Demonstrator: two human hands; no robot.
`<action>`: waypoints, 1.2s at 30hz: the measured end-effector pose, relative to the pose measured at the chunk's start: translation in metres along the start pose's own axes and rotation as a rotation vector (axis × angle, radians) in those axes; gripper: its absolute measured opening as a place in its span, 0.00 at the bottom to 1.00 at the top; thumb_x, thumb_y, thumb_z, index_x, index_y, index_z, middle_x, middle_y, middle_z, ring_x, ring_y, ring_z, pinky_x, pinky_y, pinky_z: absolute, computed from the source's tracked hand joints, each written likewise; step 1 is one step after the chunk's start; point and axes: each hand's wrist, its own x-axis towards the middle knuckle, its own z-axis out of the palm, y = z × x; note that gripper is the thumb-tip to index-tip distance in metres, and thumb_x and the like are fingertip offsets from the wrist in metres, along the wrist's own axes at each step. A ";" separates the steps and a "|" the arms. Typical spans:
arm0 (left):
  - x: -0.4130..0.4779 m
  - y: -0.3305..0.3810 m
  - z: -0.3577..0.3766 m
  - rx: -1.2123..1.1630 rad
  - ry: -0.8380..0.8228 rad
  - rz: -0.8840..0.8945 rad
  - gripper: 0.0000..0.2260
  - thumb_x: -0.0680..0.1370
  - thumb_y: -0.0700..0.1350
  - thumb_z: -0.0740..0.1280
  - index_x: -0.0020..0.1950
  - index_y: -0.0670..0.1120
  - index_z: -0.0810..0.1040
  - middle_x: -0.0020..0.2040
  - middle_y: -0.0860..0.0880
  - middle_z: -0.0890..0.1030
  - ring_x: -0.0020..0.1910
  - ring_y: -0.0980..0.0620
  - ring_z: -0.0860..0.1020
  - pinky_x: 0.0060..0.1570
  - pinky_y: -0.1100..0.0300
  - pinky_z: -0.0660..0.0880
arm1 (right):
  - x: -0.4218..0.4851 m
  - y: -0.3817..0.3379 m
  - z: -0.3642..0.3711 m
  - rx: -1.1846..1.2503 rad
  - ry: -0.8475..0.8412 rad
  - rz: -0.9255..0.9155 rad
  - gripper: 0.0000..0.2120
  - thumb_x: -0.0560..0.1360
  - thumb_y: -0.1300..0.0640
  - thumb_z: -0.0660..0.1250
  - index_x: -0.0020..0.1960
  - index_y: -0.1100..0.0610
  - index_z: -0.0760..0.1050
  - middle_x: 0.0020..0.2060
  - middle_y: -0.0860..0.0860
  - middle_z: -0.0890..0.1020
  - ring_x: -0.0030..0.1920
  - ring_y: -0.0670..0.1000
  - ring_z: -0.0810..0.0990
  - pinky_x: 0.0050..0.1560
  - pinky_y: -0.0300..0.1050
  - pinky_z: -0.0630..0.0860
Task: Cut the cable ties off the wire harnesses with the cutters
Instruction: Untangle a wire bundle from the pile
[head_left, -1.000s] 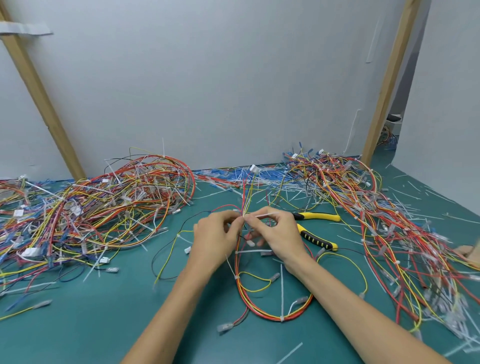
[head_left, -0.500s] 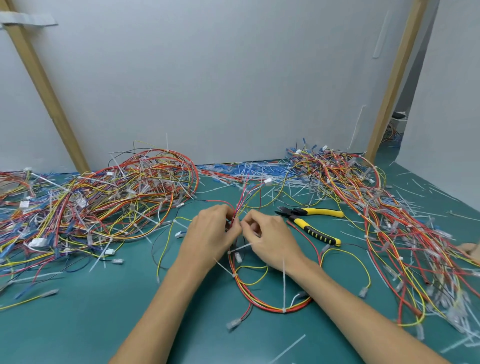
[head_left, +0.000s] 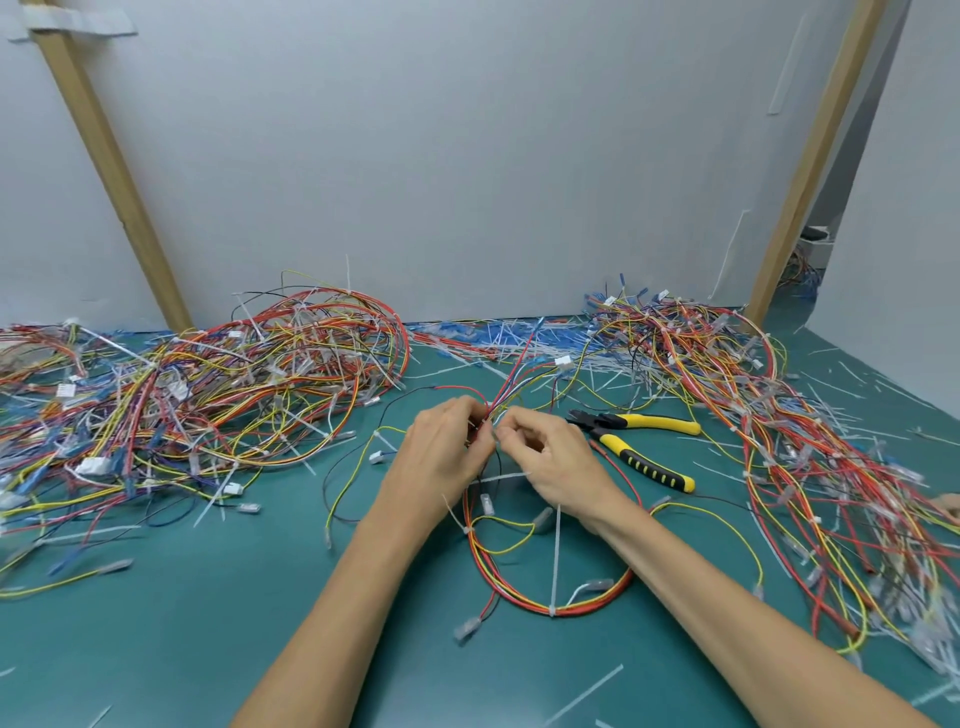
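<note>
A teal mat (head_left: 208, 649) covers the work surface, backed by a pale grey wall (head_left: 467, 156) with two slanted wooden posts (head_left: 114, 171). A tangled pile of red, yellow and blue harnesses (head_left: 234, 405) sprawls over the left of the mat, and a second pile (head_left: 810, 467) trails down the right side, with cut white ties (head_left: 582, 696) scattered about. Between the piles lies one wire harness (head_left: 519, 597), looped toward the near edge and still bound by a long white cable tie (head_left: 557, 561). The left hand (head_left: 441, 452) and the right hand (head_left: 550, 462) meet at the top of this loop, fingers curled, each pinching the gathered wires; what exactly sits between the right fingertips is too small to tell. The cutters (head_left: 634, 441), with yellow-and-black handles spread apart, lie flat on the mat just right of the right hand, touched by neither hand.
</note>
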 end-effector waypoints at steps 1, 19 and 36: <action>0.000 0.000 0.000 -0.003 0.007 -0.003 0.06 0.80 0.43 0.67 0.52 0.41 0.79 0.47 0.44 0.83 0.49 0.42 0.80 0.51 0.47 0.75 | 0.000 0.000 -0.001 0.001 -0.002 -0.002 0.12 0.81 0.59 0.64 0.38 0.54 0.72 0.28 0.45 0.67 0.31 0.43 0.65 0.36 0.41 0.62; -0.005 -0.002 0.002 -0.260 0.160 -0.172 0.04 0.77 0.47 0.72 0.45 0.48 0.83 0.37 0.58 0.83 0.39 0.66 0.81 0.39 0.76 0.70 | -0.003 0.015 0.007 -0.028 0.152 -0.076 0.08 0.82 0.54 0.64 0.44 0.51 0.74 0.31 0.50 0.78 0.35 0.52 0.79 0.43 0.52 0.76; -0.006 0.001 0.004 -0.103 0.071 0.004 0.06 0.80 0.42 0.68 0.53 0.43 0.83 0.47 0.48 0.85 0.46 0.50 0.82 0.50 0.61 0.75 | -0.005 0.017 0.008 -0.129 0.029 -0.054 0.12 0.82 0.53 0.62 0.40 0.53 0.72 0.27 0.45 0.74 0.32 0.47 0.71 0.39 0.51 0.69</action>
